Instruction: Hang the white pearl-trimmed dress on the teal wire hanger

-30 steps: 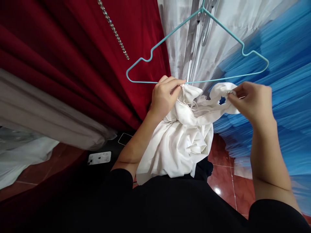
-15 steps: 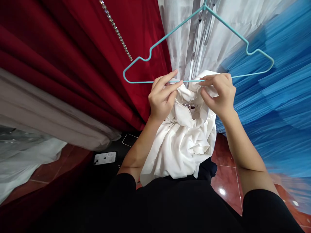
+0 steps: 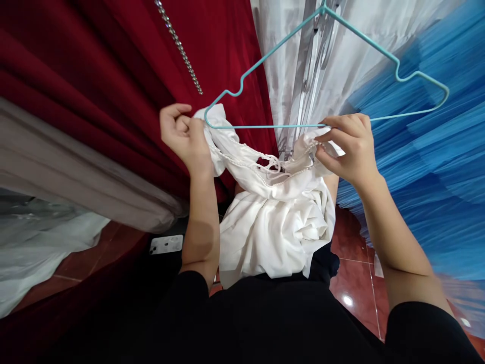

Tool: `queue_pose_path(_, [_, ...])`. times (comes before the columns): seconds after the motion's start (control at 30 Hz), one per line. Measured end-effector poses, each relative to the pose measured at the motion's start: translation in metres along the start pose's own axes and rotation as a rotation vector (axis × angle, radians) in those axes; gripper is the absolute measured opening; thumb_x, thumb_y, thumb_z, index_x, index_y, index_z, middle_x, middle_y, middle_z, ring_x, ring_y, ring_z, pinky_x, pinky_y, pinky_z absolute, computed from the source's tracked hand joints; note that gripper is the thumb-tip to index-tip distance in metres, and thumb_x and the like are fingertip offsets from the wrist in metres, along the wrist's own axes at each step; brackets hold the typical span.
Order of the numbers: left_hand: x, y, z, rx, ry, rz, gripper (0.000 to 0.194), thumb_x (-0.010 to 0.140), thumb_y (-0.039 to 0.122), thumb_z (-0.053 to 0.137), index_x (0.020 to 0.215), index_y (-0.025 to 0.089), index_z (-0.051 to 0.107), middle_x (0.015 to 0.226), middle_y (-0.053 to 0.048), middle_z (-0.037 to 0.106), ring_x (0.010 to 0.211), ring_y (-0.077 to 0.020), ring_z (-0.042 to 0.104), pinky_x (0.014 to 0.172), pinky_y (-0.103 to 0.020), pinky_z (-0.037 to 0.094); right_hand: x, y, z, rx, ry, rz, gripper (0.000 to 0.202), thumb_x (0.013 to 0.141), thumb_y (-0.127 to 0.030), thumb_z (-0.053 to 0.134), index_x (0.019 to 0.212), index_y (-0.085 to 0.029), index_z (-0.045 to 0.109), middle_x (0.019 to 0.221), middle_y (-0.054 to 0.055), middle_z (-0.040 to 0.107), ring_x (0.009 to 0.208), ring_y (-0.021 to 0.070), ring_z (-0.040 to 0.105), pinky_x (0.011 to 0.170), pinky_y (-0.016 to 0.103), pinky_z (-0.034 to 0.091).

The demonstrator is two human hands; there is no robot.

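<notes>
A white satin dress (image 3: 261,237) with pearl trim along its neckline is bunched on my lap, its top part stretched between both hands. My left hand (image 3: 185,136) is closed on the dress's left top edge, beside the left corner of a light-blue clothes hanger (image 3: 261,126). The dress fabric there lies behind the hanger's corner. My right hand (image 3: 350,146) pinches the pearl-trimmed edge at the right, with its fingers also on the hanger's bottom bar. White cord loops (image 3: 271,164) show in the dress opening. The hanger's hook is cut off at the top.
Dark red fabric (image 3: 227,60) hangs ahead on the left, with a string of rhinestones (image 3: 180,48) before it. Blue tulle (image 3: 417,167) is close on the right. White fabric (image 3: 280,65) hangs behind the hanger. A phone (image 3: 165,244) lies on a black surface at the left.
My left hand has moved left from the hanger's bar to its left corner, pulling the dress top out wide. The hanger has shifted slightly right. My right hand stays nearly in place.
</notes>
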State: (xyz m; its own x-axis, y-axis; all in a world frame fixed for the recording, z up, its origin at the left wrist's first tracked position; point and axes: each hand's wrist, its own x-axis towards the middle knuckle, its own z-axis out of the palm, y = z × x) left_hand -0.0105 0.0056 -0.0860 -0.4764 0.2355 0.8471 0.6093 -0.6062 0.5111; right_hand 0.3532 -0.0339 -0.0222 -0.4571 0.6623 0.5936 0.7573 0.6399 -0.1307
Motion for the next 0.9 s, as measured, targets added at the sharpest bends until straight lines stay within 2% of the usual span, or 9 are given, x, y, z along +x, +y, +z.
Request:
queue_pose_path(0.07, [0.027, 0.003, 0.008, -0.019, 0.047, 0.067, 0.042, 0.112, 0.06, 0.056, 0.097, 0.021, 0.053, 0.083, 0.005, 0.05, 0.066, -0.0038, 0.043, 0.061, -0.024, 0.044, 0.0, -0.001, -0.002, 0.01, -0.009, 0.003, 0.016, 0.097, -0.027, 0.059, 0.1, -0.033, 0.074, 0.127, 0.002, 0.078, 0.113, 0.0305, 0.07, 0.111, 0.061, 0.049])
queue_pose_path(0.23, [0.059, 0.06, 0.032, -0.08, -0.232, 0.047, 0.024, 0.091, 0.041, 0.083, 0.083, 0.026, 0.067, 0.074, 0.001, 0.062, 0.057, -0.0109, 0.045, 0.05, -0.033, 0.028, -0.002, 0.001, 0.002, 0.059, 0.022, -0.029, 0.015, 0.096, -0.025, 0.059, 0.099, -0.031, 0.073, 0.129, 0.002, 0.077, 0.115, 0.0304, 0.07, 0.111, 0.058, 0.048])
queue_pose_path(0.27, [0.059, 0.074, 0.036, -0.084, -0.28, 0.045, 0.02, 0.091, 0.038, 0.083, 0.084, 0.028, 0.068, 0.071, 0.001, 0.062, 0.057, -0.0127, 0.048, 0.051, -0.034, 0.032, -0.003, 0.001, 0.003, 0.066, 0.035, -0.037, 0.015, 0.097, -0.025, 0.059, 0.099, -0.031, 0.073, 0.13, 0.002, 0.077, 0.114, 0.0301, 0.07, 0.111, 0.058, 0.048])
queue_pose_path(0.37, [0.051, 0.106, 0.046, -0.019, -0.451, 0.112, 0.012, 0.104, 0.041, 0.072, 0.099, 0.032, 0.069, 0.09, -0.001, 0.07, 0.082, -0.0189, 0.068, 0.066, -0.041, 0.055, -0.005, 0.001, 0.008, 0.065, 0.064, -0.044, 0.011, 0.096, -0.027, 0.059, 0.096, -0.03, 0.07, 0.13, 0.001, 0.077, 0.112, 0.0294, 0.07, 0.11, 0.057, 0.047])
queue_pose_path(0.5, [0.02, 0.127, 0.057, -0.065, -0.43, 0.331, 0.022, 0.116, 0.046, 0.058, 0.109, 0.026, 0.064, 0.106, 0.002, 0.068, 0.102, -0.0101, 0.068, 0.086, -0.032, 0.061, -0.004, 0.002, 0.012, 0.059, 0.066, -0.038, 0.008, 0.095, -0.029, 0.061, 0.093, -0.029, 0.069, 0.131, 0.001, 0.077, 0.114, 0.0297, 0.069, 0.111, 0.058, 0.046])
queue_pose_path(0.57, [-0.001, 0.133, 0.063, -0.146, -0.593, 0.324, 0.017, 0.117, 0.037, 0.055, 0.111, 0.025, 0.065, 0.106, 0.001, 0.07, 0.103, -0.0113, 0.068, 0.09, -0.032, 0.059, -0.003, 0.003, 0.013, 0.044, 0.065, -0.033, 0.009, 0.095, -0.031, 0.062, 0.093, -0.029, 0.07, 0.131, 0.001, 0.077, 0.114, 0.03, 0.07, 0.112, 0.058, 0.047])
queue_pose_path(0.67, [-0.031, 0.139, 0.069, -0.124, -0.853, 0.19, 0.021, 0.113, 0.018, 0.05, 0.114, 0.025, 0.07, 0.109, -0.001, 0.076, 0.107, -0.0186, 0.072, 0.097, -0.039, 0.057, -0.005, 0.003, 0.013, 0.012, 0.08, -0.051, 0.009, 0.095, -0.034, 0.063, 0.093, -0.03, 0.071, 0.13, 0.0, 0.078, 0.116, 0.0298, 0.071, 0.113, 0.058, 0.049])
queue_pose_path(0.8, [-0.042, 0.136, 0.071, -0.051, -0.817, 0.125, 0.03, 0.105, 0.007, 0.052, 0.111, 0.025, 0.075, 0.104, -0.002, 0.079, 0.102, -0.0214, 0.074, 0.095, -0.04, 0.053, -0.025, 0.005, 0.013, -0.04, 0.348, -0.036, 0.011, 0.094, -0.038, 0.064, 0.09, -0.03, 0.071, 0.133, 0.003, 0.076, 0.135, 0.0336, 0.066, 0.118, 0.059, 0.049])
queue_pose_path(0.9, [-0.036, 0.13, 0.067, -0.051, -0.838, 0.111, 0.03, 0.103, 0.007, 0.055, 0.106, 0.027, 0.077, 0.101, -0.001, 0.08, 0.098, -0.0206, 0.074, 0.094, -0.039, 0.054, -0.043, 0.015, 0.004, -0.097, 0.557, 0.19, 0.014, 0.093, -0.04, 0.064, 0.084, -0.031, 0.07, 0.103, 0.006, 0.076, 0.111, 0.0329, 0.071, 0.104, 0.059, 0.054])
